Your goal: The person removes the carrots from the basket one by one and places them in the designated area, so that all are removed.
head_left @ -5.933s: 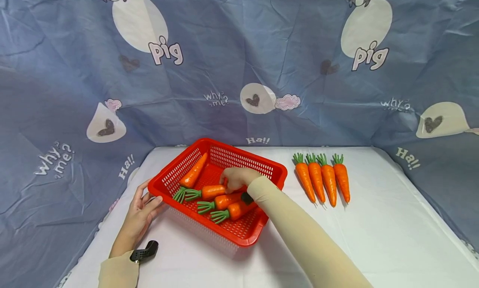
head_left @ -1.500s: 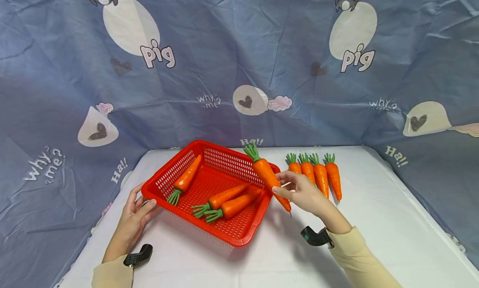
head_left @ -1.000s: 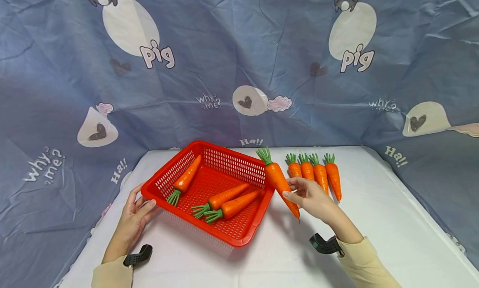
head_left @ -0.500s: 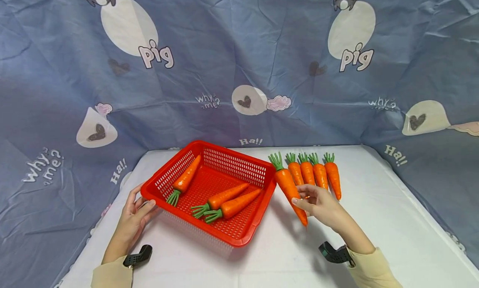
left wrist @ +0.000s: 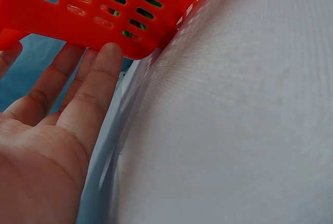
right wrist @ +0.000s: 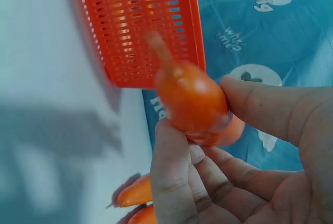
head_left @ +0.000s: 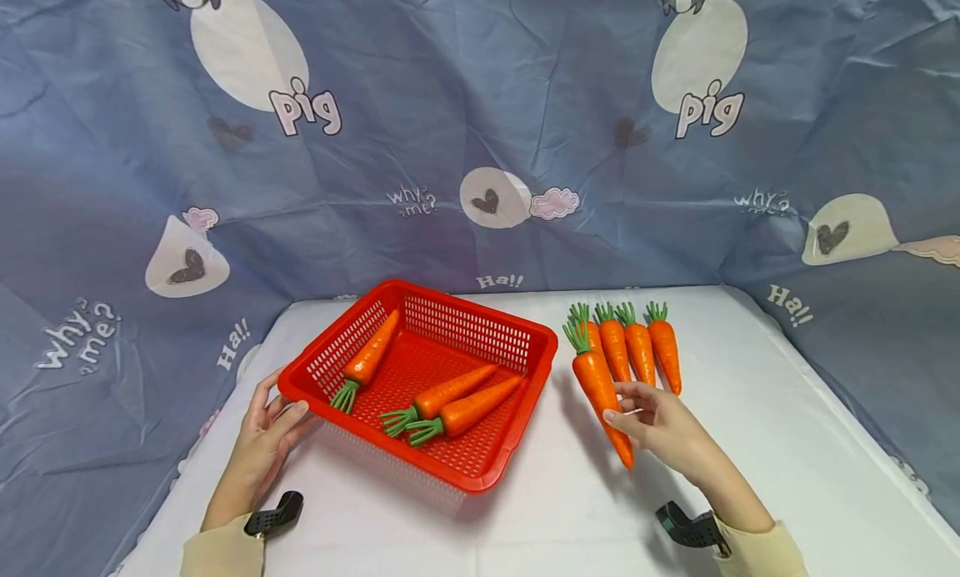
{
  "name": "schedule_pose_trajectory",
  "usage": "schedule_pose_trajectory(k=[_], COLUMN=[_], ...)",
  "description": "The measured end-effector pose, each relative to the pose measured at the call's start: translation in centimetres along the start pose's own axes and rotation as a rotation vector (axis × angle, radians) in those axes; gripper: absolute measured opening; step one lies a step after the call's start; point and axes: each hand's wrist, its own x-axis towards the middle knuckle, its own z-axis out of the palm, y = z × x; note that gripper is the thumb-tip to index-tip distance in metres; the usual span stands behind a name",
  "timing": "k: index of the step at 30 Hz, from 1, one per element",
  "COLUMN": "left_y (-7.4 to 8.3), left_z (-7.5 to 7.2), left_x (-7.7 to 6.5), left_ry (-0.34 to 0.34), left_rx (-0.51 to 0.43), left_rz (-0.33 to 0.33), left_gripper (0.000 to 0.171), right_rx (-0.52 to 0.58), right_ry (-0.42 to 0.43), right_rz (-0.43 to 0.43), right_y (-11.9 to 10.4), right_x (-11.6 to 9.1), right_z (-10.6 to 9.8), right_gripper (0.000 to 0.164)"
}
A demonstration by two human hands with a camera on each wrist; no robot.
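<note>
My left hand (head_left: pixel 258 452) grips the left corner of a red perforated plastic basket (head_left: pixel 476 483). Its thumb presses the near wall while the other fingers lie along the left side, partly hidden. Three carrots lie in the basket: one along the left wall (head_left: pixel 371 352), two side by side (head_left: pixel 457 389) on the right. Above the table, right of the basket, my right hand (head_left: pixel 667 423) pinches another carrot (head_left: pixel 597 381) between thumb and fingers. That carrot tilts, green top away from me and tip toward me. In the right wrist view its tip (right wrist: pixel 192 96) points at the camera.
Several carrots (head_left: pixel 639 349) lie in a row at the back right, green tops toward the back; the held carrot partly covers the leftmost one. White cloth (head_left: pixel 555 519) covers the table. A patterned blue curtain (head_left: pixel 420 143) rises behind it.
Since the oldest frame, my right hand has lifted a carrot out of the basket. Lately it has carried it rightward and toward me, beside the row. My left hand stays at the basket corner.
</note>
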Motion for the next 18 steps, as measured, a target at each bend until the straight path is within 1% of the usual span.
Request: schedule_pose_trajectory(k=[5,9,16,18], left_y=[-0.1,-0.2,-0.2,-0.2], left_z=[0.0,-0.1,-0.1,-0.2], left_x=[0.0,0.0,0.0,0.0], left_ry=[-0.006,-0.008,-0.01,-0.007], left_rx=[-0.016,-0.009,-0.006,-0.001], left_rz=[0.018,0.023,0.021,0.016], left_gripper=[0.062,0.062,0.063,0.063], right_rx=[0.028,0.04,0.042,0.04], right_ry=[-0.011,-0.012,-0.015,-0.017], right_rz=[0.032,0.057,0.102,0.129], right_y=[0.9,1.6,2.9,3.3], right_x=[-0.7,-1.5,-2.6,-3.0], right_z=[0.0,0.0,-0.2,-0.1], right_gripper=[0.065,0.065,0.064,0.065])
